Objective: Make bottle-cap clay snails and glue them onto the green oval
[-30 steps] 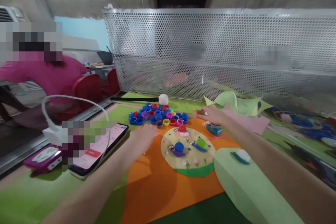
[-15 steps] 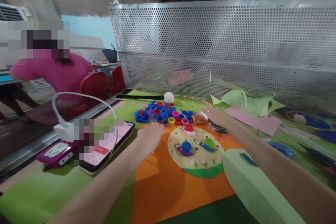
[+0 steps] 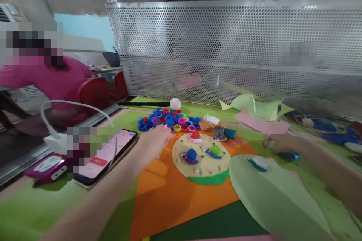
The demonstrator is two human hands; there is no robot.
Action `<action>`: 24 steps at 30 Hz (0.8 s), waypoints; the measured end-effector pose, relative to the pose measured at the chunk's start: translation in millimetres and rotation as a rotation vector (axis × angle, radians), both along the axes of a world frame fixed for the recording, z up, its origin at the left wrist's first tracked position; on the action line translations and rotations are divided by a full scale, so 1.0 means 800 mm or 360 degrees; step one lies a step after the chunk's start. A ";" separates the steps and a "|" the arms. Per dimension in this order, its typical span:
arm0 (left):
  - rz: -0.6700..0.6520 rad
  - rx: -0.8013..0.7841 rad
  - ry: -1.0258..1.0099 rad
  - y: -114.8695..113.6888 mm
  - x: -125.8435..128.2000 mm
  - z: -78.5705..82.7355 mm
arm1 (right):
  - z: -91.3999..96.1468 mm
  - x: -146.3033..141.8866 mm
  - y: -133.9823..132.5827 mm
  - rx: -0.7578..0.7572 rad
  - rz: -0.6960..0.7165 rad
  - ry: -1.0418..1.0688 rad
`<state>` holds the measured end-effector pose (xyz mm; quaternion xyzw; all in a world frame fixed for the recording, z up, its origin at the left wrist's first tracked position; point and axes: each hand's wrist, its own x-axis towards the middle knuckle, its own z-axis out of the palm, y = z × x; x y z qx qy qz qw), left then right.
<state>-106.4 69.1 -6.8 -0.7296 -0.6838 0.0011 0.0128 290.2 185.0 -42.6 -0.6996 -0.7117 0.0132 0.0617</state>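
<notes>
My left hand (image 3: 154, 144) rests on the orange sheet (image 3: 175, 199), left of the round yellow disc (image 3: 201, 165) that carries small clay figures. Its fingers are curled together, with a small pink bit at their tips, close to the pile of coloured bottle caps (image 3: 166, 119). My right hand (image 3: 278, 143) lies far to the right on the green mat, beside a blue object (image 3: 289, 156) and just below the pink paper (image 3: 260, 125). It is smeared, so I cannot make out its fingers. Small clay packets (image 3: 219, 132) lie behind the disc.
A phone (image 3: 104, 156) with a white charger cable (image 3: 76, 106) lies at the left. Light green paper (image 3: 271, 199) covers the front right. A black stick with a white ball (image 3: 175, 103) lies before the perforated metal screen (image 3: 226, 49). A person in pink (image 3: 56, 79) sits at the far left.
My right hand has pulled away from the clay packets behind the disc and moved right to the blue object. My left hand has stayed near the caps.
</notes>
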 end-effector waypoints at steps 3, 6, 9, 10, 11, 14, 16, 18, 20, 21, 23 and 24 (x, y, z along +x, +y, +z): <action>-0.0081 0.0134 -0.0019 0.000 0.006 -0.003 | -0.001 0.007 -0.008 -0.0234 -0.0003 -0.0117; -0.0162 0.0251 -0.0020 -0.001 0.011 -0.007 | 0.013 -0.011 -0.003 -0.0259 0.0108 -0.0154; -0.0321 0.0334 -0.0017 -0.001 0.017 -0.011 | 0.027 -0.056 0.011 -0.0154 0.0348 -0.0078; -0.0380 0.0352 -0.0015 -0.001 0.019 -0.013 | 0.029 -0.074 0.016 -0.0108 0.0426 -0.0044; -0.0436 0.0366 -0.0014 -0.001 0.021 -0.013 | 0.029 -0.093 0.022 -0.0068 0.0494 -0.0011; -0.0574 0.0410 0.0009 0.004 0.033 -0.013 | 0.023 -0.137 0.034 0.0006 0.0642 0.0088; -0.0671 0.0442 0.0034 0.011 0.045 -0.010 | 0.018 -0.150 0.037 0.0016 0.0735 0.0169; -0.0781 0.0464 0.0061 0.023 0.064 -0.006 | 0.015 -0.150 0.037 0.0044 0.0775 0.0255; -0.0889 0.0468 0.0091 0.040 0.089 -0.001 | 0.014 -0.139 0.035 0.0079 0.0763 0.0331; -0.0931 0.0474 0.0104 0.051 0.104 0.000 | 0.014 -0.131 0.034 0.0091 0.0748 0.0362; -0.0973 0.0501 0.0123 0.077 0.135 0.000 | 0.012 -0.112 0.030 0.0097 0.0713 0.0401; -0.0975 0.0511 0.0129 0.090 0.149 -0.001 | 0.009 -0.102 0.026 0.0087 0.0697 0.0408</action>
